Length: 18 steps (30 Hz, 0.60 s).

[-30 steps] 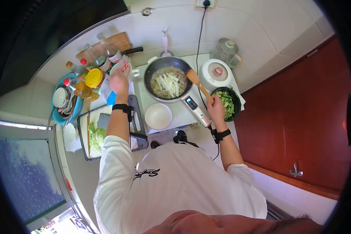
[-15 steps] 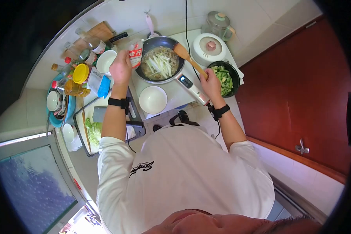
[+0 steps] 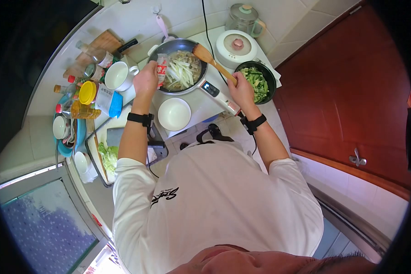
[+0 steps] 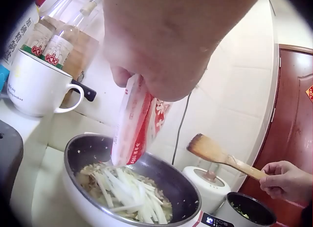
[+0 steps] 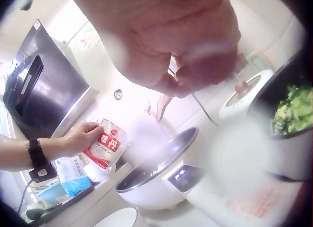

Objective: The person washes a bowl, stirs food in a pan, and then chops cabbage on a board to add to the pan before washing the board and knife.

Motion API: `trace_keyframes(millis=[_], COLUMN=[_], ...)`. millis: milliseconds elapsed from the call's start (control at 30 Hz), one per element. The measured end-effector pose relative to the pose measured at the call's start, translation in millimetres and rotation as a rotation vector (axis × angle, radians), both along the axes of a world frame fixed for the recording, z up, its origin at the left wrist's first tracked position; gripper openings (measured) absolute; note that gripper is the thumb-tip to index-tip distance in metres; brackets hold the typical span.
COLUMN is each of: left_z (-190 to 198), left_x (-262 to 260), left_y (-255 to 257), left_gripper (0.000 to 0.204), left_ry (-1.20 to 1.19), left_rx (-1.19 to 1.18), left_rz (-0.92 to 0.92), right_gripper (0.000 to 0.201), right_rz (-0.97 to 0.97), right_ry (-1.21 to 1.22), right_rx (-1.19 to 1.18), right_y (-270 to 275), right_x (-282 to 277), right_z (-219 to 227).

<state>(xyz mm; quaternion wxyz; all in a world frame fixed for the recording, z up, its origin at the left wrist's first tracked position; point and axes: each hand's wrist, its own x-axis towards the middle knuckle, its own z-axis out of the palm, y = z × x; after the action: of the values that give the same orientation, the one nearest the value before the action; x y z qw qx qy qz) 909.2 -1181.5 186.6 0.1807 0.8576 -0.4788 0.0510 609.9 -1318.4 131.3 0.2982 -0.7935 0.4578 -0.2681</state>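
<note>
My left hand [image 3: 146,81] grips a red-and-white seasoning packet [image 3: 161,69] and holds it tilted, mouth down, over the left rim of a grey pan [image 3: 178,45]. The packet [image 4: 138,120] hangs just above pale vegetable strips [image 4: 128,192] and browned bits in the pan [image 4: 88,151]. My right hand [image 3: 241,92] holds the handle of a wooden spatula [image 3: 204,55] whose blade rests over the pan's far right side. In the right wrist view the packet [image 5: 104,147] and left hand [image 5: 80,137] show at the left; the right hand [image 5: 186,65] is a close blur.
A black bowl of chopped greens [image 3: 255,82] and a white cooker [image 3: 235,45] stand right of the pan. An empty white bowl [image 3: 174,114] sits in front, a white mug [image 3: 118,75] and several bottles [image 3: 84,93] to the left, a tray with greens [image 3: 107,157] nearer.
My left hand has carried the packet from the bottles at the left over to the pan and tipped it. The right hand has kept hold of the spatula.
</note>
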Motion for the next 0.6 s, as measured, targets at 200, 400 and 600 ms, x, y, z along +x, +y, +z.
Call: trace_keyframes(millis=[200, 400, 600], left_z=[2.9, -0.2, 1.4], left_x=[-4.7, -6.3, -5.9], left_y=[-1.0, -1.6, -1.8], left_gripper=[0.017, 0.017, 0.018], left_ry=[-0.009, -0.001, -0.019], left_rx=[-0.076, -0.085, -0.108], left_rz=[0.016, -0.001, -0.017], right_gripper=[0.022, 0.023, 0.024], right_rz=[-0.007, -0.008, -0.012], right_ry=[-0.009, 0.028, 0.026], right_rx=[0.020, 0.061, 0.043], right_y=[0.9, 2.0, 1.7], right_x=[-2.1, -2.7, -2.7], right_z=[0.4, 2.9, -1.3])
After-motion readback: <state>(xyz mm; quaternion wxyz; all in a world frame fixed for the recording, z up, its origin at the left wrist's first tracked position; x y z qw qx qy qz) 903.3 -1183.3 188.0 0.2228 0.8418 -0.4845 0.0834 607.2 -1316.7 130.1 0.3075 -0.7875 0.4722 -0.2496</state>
